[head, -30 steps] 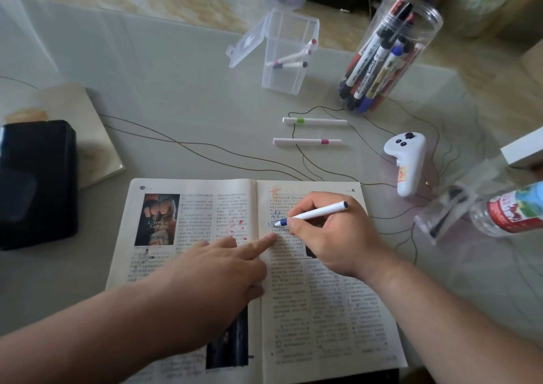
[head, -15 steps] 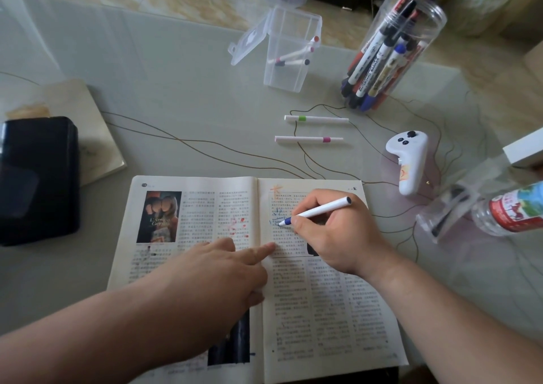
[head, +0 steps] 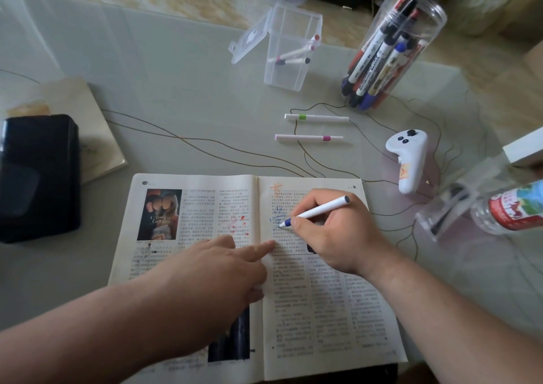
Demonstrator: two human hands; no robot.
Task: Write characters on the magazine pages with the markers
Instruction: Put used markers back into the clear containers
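Note:
An open magazine (head: 329, 304) lies flat at the table's near edge. My right hand (head: 338, 233) grips a thin white marker (head: 318, 210) with a blue tip, and the tip touches the upper left of the right page beside fresh blue strokes. Orange marks sit at that page's top, red marks on the left page. My left hand (head: 217, 269) rests on the spine area with its index finger stretched out, pressing the right page's inner edge. Two capped white markers, one with a green band (head: 316, 117) and one with a pink band (head: 309, 138), lie beyond the magazine.
A clear jar of whiteboard markers (head: 390, 51) and an open clear box (head: 289, 50) with thin markers stand at the back. A white controller (head: 409, 160) and a plastic bottle (head: 508, 207) lie right. A black case (head: 36, 175) on a book sits left.
The marker tip has shifted slightly to the right and down on the right page, adding blue strokes. My left hand has stayed pressing the page.

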